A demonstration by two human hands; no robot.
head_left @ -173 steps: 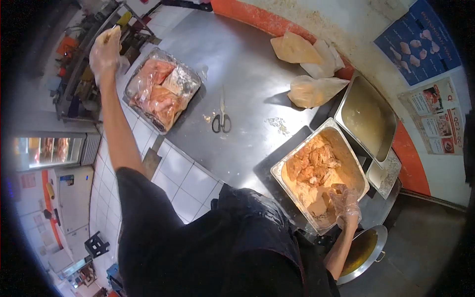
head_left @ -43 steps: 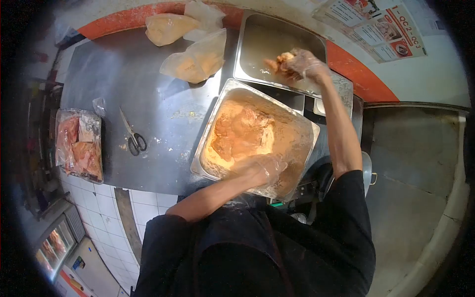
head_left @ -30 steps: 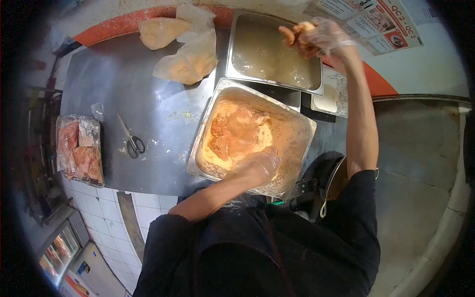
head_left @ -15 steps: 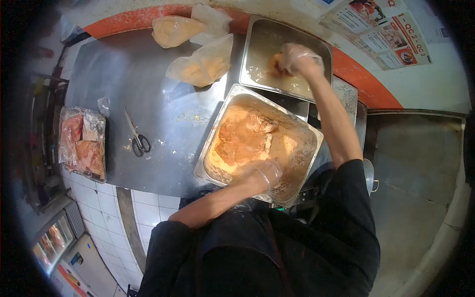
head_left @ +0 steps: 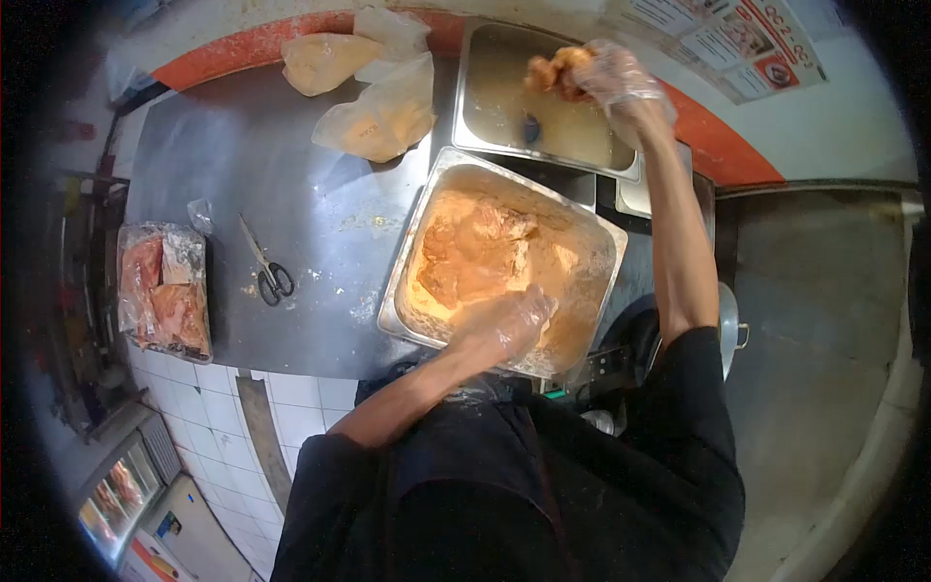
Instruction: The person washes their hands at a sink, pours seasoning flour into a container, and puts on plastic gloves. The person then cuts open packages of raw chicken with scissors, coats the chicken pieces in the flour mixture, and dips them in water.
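My right hand [head_left: 626, 78], in a clear plastic glove, grips a wet, browned piece of chicken [head_left: 558, 76] above a steel pan of cloudy liquid [head_left: 495, 141]. A small dark spot shows in that liquid. My left hand [head_left: 514, 320], also gloved, is low inside a deep steel pan of flour [head_left: 407, 223], at its near side. Its fingers look loosely spread, with nothing visible in them. Just beyond it lie flour-coated chicken pieces [head_left: 475, 247], orange-tan and bunched toward the pan's left side.
Black-handled scissors [head_left: 267, 267] lie on the steel table [head_left: 320, 252]. At the far left is a tray of raw meat [head_left: 165, 291] in plastic. Bags of pale powder [head_left: 383, 121] stand along the back edge. A poster [head_left: 727, 39] hangs on the wall.
My right hand has risen from the liquid, lifting the chicken piece and shifting slightly right. My left hand has shifted slightly within the flour pan. The whole view has tilted a little.
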